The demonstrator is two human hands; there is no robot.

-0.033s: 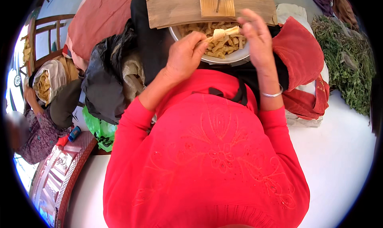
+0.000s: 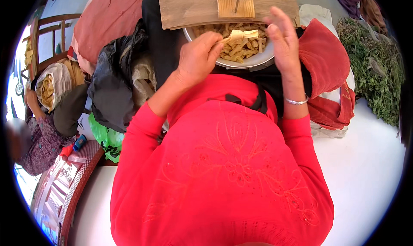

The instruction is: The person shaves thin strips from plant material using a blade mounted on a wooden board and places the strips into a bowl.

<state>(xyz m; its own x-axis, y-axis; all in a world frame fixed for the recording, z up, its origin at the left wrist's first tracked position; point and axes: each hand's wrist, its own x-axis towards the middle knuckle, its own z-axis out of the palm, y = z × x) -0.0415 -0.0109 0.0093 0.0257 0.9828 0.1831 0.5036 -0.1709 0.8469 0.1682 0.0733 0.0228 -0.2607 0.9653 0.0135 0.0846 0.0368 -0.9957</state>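
My left hand (image 2: 199, 56) is closed, thumb and fingertips pinching one end of a pale yellow strip (image 2: 243, 34) that looks folded or knotted midway. Its exact kind I cannot tell. The free end points right, above a white basin (image 2: 241, 66) that holds many short, yellow-brown pieces (image 2: 241, 52). To the right of that end, over the basin's right rim, my right hand (image 2: 282, 41) is open with its fingers apart. It stands clear of the strip, and a silver bangle is on its wrist.
A wooden board (image 2: 189, 7) covers the basin's far side, with a smaller block (image 2: 235, 3) and a thin metal rod on it. A black bag (image 2: 112, 87) lies left, red cloth (image 2: 323, 56) and a green plant heap (image 2: 370, 65) right. Another person (image 2: 45, 142) sits far left by a sack.
My right hand has shifted a little to the right, away from the strip's free end. The strip has turned slightly, its end showing flatter and wider. My left hand keeps its pinch.
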